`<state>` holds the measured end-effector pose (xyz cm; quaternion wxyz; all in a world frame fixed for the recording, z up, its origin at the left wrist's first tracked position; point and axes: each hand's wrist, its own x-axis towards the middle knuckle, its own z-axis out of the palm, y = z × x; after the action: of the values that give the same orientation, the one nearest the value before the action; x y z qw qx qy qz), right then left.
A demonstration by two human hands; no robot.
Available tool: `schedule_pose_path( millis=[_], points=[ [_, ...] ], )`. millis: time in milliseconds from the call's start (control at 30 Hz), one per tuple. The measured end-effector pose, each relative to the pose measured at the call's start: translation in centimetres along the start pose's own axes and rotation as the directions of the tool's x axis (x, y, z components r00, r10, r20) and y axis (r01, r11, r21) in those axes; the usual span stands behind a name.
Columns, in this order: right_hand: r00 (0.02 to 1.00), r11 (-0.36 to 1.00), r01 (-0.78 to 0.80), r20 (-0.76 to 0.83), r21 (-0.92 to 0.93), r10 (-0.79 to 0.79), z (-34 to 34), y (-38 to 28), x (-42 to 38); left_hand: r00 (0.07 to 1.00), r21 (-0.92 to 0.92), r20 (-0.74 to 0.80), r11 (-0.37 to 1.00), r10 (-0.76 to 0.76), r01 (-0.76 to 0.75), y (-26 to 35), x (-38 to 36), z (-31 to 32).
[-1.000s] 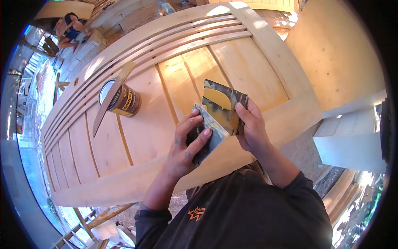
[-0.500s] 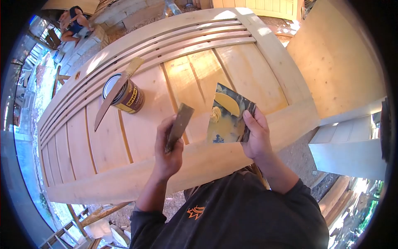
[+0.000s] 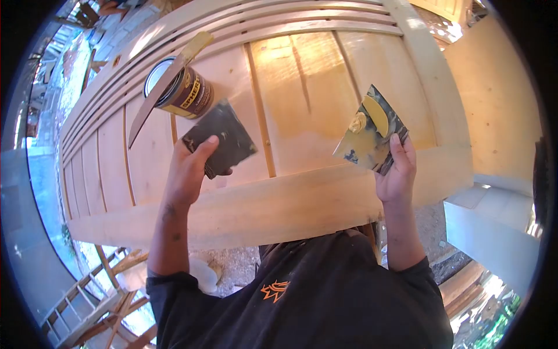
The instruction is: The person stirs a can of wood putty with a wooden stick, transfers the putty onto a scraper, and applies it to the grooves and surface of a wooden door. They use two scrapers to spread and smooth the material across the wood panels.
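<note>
My left hand (image 3: 189, 166) is closed on a dark, square flat piece (image 3: 228, 136), thumb on its face, above the panelled wooden door (image 3: 325, 177). My right hand (image 3: 399, 171) grips a square plate (image 3: 363, 145) by its lower right corner. A smooth yellow strip and a small lump of yellow putty (image 3: 358, 122) sit on that plate. Beyond my left hand stands a brown and yellow can (image 3: 196, 96) on the door. A long, flat brown stick (image 3: 154, 96) with a yellowish end lies across the can's top.
Slats (image 3: 325, 26) run along the door's far side. At the right stand a large wooden board (image 3: 494, 104) and a pale box-like piece (image 3: 494, 215). A ladder (image 3: 75, 308) is at lower left. Part of another person (image 3: 113, 7) shows at the top left.
My hands have moved apart, left hand leftward and right hand rightward and up. The dark piece, edge-on before, now shows its broad face. The view has shifted closer over the door.
</note>
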<state>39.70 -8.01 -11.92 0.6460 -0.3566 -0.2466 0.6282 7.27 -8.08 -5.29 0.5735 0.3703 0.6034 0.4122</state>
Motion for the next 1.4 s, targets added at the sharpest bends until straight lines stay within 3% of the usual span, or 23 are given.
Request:
schedule_pose_path(
  millis=[67,167,200,400,700,800,1200,1300,1400],
  points=[
    [1.0,1.0,-0.02,0.001,-0.013,0.02,-0.9,0.9,0.8,0.986,0.221,0.038,0.964,-0.16,0.148,-0.4,0.5,-0.9],
    [0.998,0.999,-0.033,0.044,-0.032,0.034,-1.4,1.7,1.4,0.967,0.31,0.04,0.923,-0.252,0.228,-2.2,1.3,-0.8],
    [0.999,0.999,-0.032,0.041,-0.025,0.033,-1.3,1.8,1.5,0.966,0.249,0.037,0.938,-0.257,0.24,-2.5,1.5,-0.4],
    [1.0,0.998,-0.007,0.003,-0.056,0.007,-1.9,2.0,2.0,0.915,0.319,0.088,0.881,-0.394,0.349,-2.8,2.8,0.0],
    [0.999,0.996,0.002,-0.051,-0.088,-0.006,-3.4,2.1,1.2,0.976,0.492,-0.116,0.843,-0.186,0.219,-2.3,4.1,0.4],
    [0.999,0.996,-0.008,-0.052,-0.085,0.004,-3.9,2.1,0.8,0.971,0.384,-0.081,0.892,-0.223,0.237,-2.9,4.0,0.3],
    [0.999,0.995,-0.031,-0.019,-0.099,0.03,-3.0,2.0,0.9,0.978,0.336,-0.027,0.92,-0.207,0.204,-5.9,5.9,-0.2],
    [0.998,0.995,-0.057,-0.007,-0.083,0.057,-2.4,1.8,0.6,0.972,0.087,0.115,0.976,-0.207,0.198,-6.3,6.0,-0.7],
    [0.996,0.995,-0.084,-0.011,-0.056,0.084,-1.9,1.9,0.4,0.964,-0.16,0.085,0.951,-0.253,0.264,-4.8,4.7,-0.7]
  ],
)
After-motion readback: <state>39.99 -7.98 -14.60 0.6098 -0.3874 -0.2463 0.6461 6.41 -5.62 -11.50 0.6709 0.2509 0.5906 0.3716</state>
